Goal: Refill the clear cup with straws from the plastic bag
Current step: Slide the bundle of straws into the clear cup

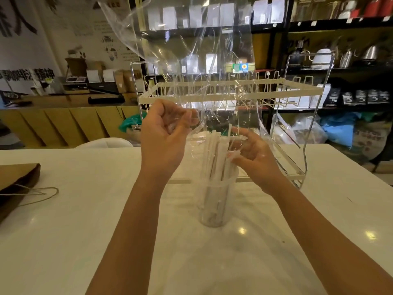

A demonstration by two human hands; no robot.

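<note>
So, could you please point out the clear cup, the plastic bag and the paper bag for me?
clear cup (pixel 212 211): head view, lower wall.
plastic bag (pixel 191 50): head view, upper sheet raised above the cup.
paper bag (pixel 14 179): head view, brown top face, left table edge.

Both forearms are bare to the frame edge, the left hand (pixel 163 133) and right hand (pixel 255 154) ungloved.

straws (pixel 214 158) in cup (pixel 212 209), rack (pixel 234 88) behind

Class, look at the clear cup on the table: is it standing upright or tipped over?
Upright. The clear cup stands on its base on the white table, with wrapped straws rising from its open top.
</note>
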